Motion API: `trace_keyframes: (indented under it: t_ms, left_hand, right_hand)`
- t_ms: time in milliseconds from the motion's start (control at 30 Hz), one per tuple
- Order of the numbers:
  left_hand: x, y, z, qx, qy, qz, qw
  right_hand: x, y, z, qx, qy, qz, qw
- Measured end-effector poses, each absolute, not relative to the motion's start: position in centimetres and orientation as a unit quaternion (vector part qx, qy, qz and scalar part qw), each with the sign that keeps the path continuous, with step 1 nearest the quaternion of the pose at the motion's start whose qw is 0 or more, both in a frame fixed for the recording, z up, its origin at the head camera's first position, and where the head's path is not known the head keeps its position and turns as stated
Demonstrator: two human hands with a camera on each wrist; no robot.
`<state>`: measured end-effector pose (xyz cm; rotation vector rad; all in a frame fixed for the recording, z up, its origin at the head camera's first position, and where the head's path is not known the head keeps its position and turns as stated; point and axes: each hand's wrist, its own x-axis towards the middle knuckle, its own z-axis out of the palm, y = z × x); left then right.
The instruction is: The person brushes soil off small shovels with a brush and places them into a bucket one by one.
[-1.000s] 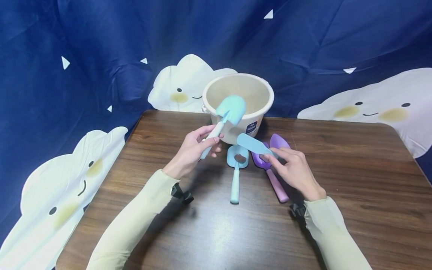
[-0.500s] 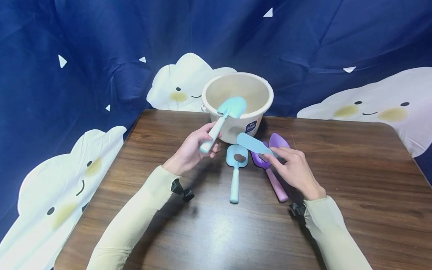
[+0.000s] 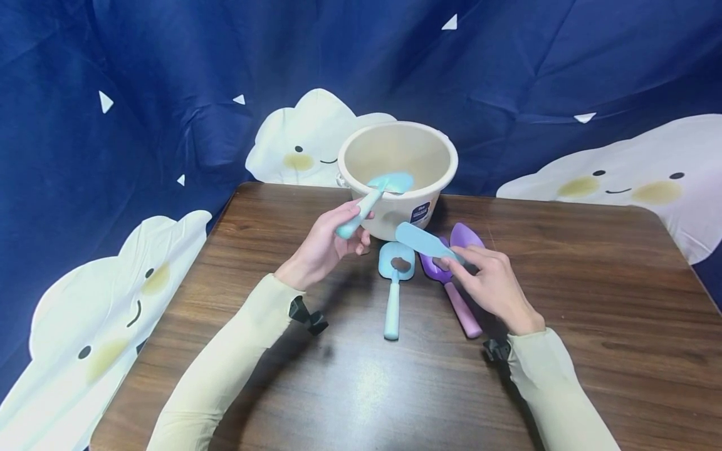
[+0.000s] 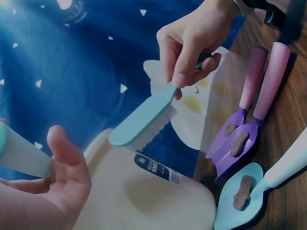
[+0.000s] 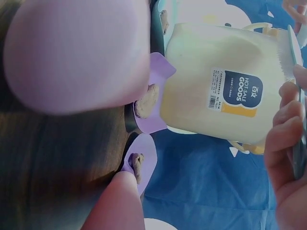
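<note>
In the head view my left hand (image 3: 324, 247) grips the pale handle of a light-blue toy shovel (image 3: 395, 182). Its blade tips over the near rim of a cream bucket (image 3: 372, 216). My right hand (image 3: 491, 275) pinches the handle of a light-blue brush (image 3: 420, 240), held level in front of the bucket. White bristles show under the brush (image 4: 141, 117) in the left wrist view, facing down. Only the shovel's pale handle (image 4: 24, 155) appears there, beside the left thumb.
Another light-blue shovel (image 3: 392, 307) lies before the bucket with a brown lump (image 3: 401, 264) on its blade. Two purple shovels (image 4: 242, 139) with pink handles lie right of it, each bearing a brown lump. A blue cloud-printed curtain (image 3: 361, 50) hangs behind the wooden table (image 3: 592, 282).
My left hand has turned the shovel, raising its handle end and tipping the blade down over the bucket's rim. The right hand and brush have stayed in place.
</note>
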<state>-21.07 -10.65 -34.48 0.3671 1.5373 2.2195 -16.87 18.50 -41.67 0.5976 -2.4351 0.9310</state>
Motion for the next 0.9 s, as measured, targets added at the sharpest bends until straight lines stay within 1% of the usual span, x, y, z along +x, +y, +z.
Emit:
trace_keyframes:
  t_ms: [267, 500, 900]
  left_hand:
    - [-21.1, -10.8, -34.3, 0.138, 0.541, 0.804, 0.203]
    - [-21.0, -10.8, -34.2, 0.146, 0.558, 0.795, 0.187]
    - [-20.5, -12.2, -34.3, 0.123, 0.565, 0.799, 0.163]
  right_hand:
    - [-16.9, 18.6, -41.8, 0.213, -0.888, 0.341, 0.222]
    - [-16.9, 18.7, -41.9, 0.214, -0.889, 0.338, 0.225]
    - [-16.8, 18.7, -41.8, 0.206, -0.888, 0.346, 0.222]
